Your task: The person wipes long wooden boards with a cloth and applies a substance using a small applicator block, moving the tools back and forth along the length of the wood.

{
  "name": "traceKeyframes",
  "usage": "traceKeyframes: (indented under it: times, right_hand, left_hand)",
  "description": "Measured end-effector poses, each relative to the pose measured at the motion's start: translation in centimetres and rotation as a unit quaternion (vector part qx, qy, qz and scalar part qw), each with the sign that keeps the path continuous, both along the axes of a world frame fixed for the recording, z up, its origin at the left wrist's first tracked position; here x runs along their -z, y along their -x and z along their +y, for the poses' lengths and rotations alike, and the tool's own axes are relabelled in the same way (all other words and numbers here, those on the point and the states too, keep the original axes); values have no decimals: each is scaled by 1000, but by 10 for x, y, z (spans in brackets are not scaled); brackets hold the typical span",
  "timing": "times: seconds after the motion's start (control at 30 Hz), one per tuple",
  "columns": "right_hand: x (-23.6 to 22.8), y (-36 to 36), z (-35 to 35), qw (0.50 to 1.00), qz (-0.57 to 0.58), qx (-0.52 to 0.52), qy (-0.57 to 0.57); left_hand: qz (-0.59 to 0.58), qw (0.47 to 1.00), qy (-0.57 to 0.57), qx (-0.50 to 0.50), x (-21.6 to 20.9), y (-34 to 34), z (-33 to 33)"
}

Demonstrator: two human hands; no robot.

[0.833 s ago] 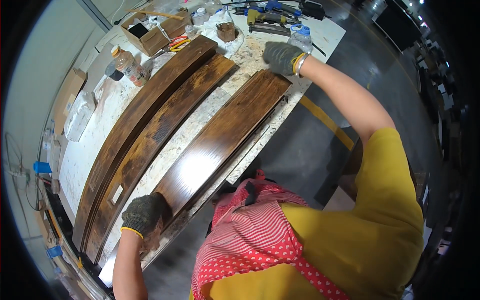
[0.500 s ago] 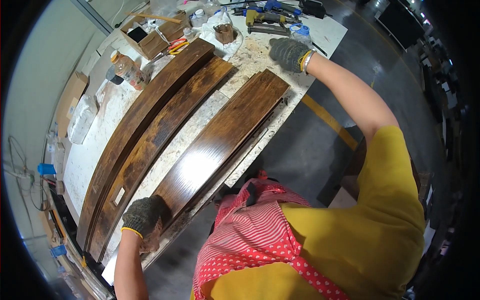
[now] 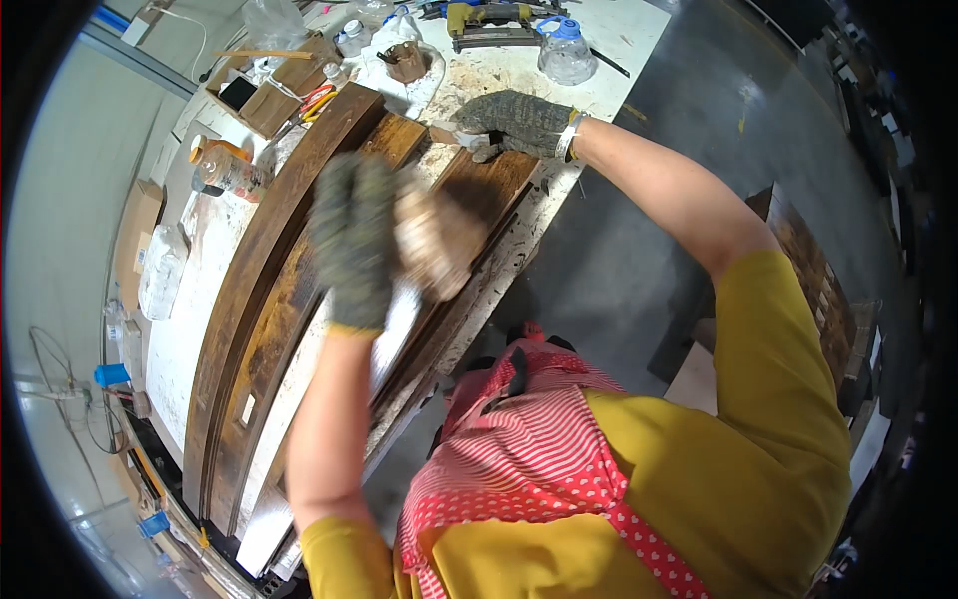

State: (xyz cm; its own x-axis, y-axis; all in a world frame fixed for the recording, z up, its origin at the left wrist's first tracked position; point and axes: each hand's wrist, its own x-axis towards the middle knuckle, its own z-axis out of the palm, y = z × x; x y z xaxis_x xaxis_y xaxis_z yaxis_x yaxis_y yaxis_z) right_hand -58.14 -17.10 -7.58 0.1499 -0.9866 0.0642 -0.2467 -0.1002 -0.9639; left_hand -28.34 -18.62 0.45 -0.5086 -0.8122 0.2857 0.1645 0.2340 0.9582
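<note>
A white bench (image 3: 629, 35) fills the space ahead of the person; along it bends a long dark-brown outer board (image 3: 264, 240), with a mottled inner board (image 3: 274, 324) curving just beside it; nearer the person, close to the bench edge, lies a stack of flat brown boards (image 3: 507, 178), partly covered by the arms and hands; an open cardboard box (image 3: 274, 112) stands beyond the outer board's far end; the gloved left hand (image 3: 349, 240), blurred, is above the boards, fingers side by side, with a crumpled tan wad (image 3: 434, 240) against its palm side, though I cannot tell how tightly they close on it; the gloved right hand (image 3: 519, 125) is at the stack's far end, fingers bunched and bent beside a small pale piece (image 3: 464, 140), and whether it pinches that I cannot tell; farther off stand a blue-capped clear bottle (image 3: 569, 58) and a smaller brown-stained cup (image 3: 406, 64); orange-handled scissors (image 3: 317, 100) lie near the box.
</note>
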Motion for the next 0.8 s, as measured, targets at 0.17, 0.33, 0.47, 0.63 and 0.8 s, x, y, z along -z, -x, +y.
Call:
traceKeyframes:
  times: [0.17,0.33,0.47,0.63,0.8]
  right_hand:
    - [-1,1,8,970,199,44,131]
    - [15,14,6,808,501,26,311]
    - [22,19,5,983,154,-13,98]
    - [26,19,6,986,101,-2,130]
    - [23,18,3,955,-245,92,-137]
  left_hand:
    - [-337,826,447,58,41,104,24]
    - [-379,804,456,44,61,90,33]
    - [-375,801,467,1,64,42,47]
    - [-388,825,405,-59,61,-40,67]
    - [-454,792,382,-141,52,-116,94]
